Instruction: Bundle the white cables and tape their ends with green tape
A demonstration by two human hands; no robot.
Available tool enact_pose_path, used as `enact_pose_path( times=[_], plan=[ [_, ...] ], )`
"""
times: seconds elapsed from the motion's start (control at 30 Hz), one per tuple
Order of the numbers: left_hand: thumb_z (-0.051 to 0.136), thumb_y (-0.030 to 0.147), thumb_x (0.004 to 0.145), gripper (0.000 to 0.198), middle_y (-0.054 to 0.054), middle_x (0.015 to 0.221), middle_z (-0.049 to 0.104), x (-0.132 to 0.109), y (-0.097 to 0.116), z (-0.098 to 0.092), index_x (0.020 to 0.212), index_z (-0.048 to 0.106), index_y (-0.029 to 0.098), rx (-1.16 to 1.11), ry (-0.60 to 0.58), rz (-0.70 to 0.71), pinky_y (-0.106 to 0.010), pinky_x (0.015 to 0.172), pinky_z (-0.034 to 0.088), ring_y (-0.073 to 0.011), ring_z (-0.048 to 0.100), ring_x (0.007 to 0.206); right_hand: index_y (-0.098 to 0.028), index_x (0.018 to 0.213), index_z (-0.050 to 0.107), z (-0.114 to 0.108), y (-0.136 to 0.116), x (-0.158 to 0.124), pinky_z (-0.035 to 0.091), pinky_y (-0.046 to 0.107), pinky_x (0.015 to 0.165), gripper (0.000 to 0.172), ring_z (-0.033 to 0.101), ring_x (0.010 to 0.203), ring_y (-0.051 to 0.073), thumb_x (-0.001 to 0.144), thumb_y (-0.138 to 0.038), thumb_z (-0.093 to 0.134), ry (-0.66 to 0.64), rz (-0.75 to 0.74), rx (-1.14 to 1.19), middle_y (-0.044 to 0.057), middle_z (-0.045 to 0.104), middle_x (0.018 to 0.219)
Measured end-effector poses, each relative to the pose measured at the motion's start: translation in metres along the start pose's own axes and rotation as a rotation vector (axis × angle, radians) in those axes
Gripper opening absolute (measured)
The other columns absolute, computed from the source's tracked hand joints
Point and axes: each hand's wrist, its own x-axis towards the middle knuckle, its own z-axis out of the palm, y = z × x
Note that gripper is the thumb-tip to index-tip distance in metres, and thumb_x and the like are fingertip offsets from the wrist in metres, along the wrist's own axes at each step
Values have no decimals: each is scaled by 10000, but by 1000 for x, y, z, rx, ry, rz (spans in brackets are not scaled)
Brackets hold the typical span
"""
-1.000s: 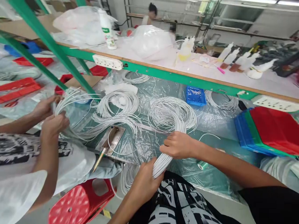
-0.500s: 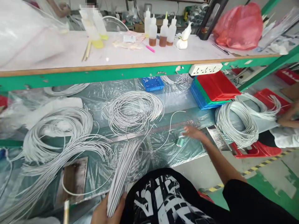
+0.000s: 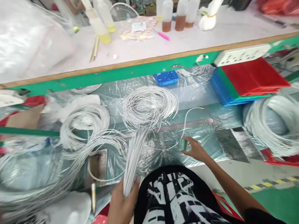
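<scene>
My left hand grips the near end of a bundle of white wires, which runs up from my lap onto the plastic-covered bench. The bundle's far end joins a coil of white wire lying flat. My right hand is at the bench's front edge, fingers curled around a small green tape roll. A single loose white wire curves just beyond that hand.
More white wire coils lie to the left and another coil to the right. A blue tray and stacked red, green and blue trays sit under the green-edged upper shelf, which carries squeeze bottles. A brush lies at the lower left.
The view swung right, off the co-worker on the left. My right hand let go of the bundle, reached right to the tape roll and closed on it. My left hand kept the bundle.
</scene>
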Motion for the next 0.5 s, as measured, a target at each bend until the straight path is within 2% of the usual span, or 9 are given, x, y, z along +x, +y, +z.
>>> enact_pose_path(
  times=[0.13,0.23,0.33,0.47,0.5],
  plan=[
    [582,536,835,389,19,571,462,2,6,7,663,538,190,-21,-36,75,-271,560,344,-174,439,577,-267,1312,509,8,-90,-21,542,402,924,584,577,1141,262,768,-299,720,-12,-328,338,72,576,1268],
    [560,516,872,357,-17,668,564,1,2,9,782,588,171,-46,-25,100,-290,635,402,-201,521,655,-271,1278,526,17,-143,-32,554,383,918,582,607,1076,232,735,-224,729,-68,-394,563,53,596,1211],
    [553,526,881,384,-55,826,642,-2,-3,12,994,581,160,-85,35,86,-325,723,453,-239,595,770,-267,1254,533,23,-169,-40,557,359,916,586,617,1056,210,708,-179,730,-109,-419,666,40,601,1191],
    [544,553,872,535,-119,1107,642,-4,-8,15,1224,487,154,-122,124,86,-370,854,472,-267,616,976,-270,1255,528,22,-177,-46,549,350,912,596,580,1133,221,704,-180,737,-133,-479,657,49,571,1245],
    [535,566,871,574,-126,1124,633,-5,-8,15,1259,472,148,-132,156,96,-367,848,475,-261,614,973,-274,1258,525,21,-178,-47,542,353,920,604,563,1166,230,701,-184,742,-142,-491,647,53,561,1270]
  ],
)
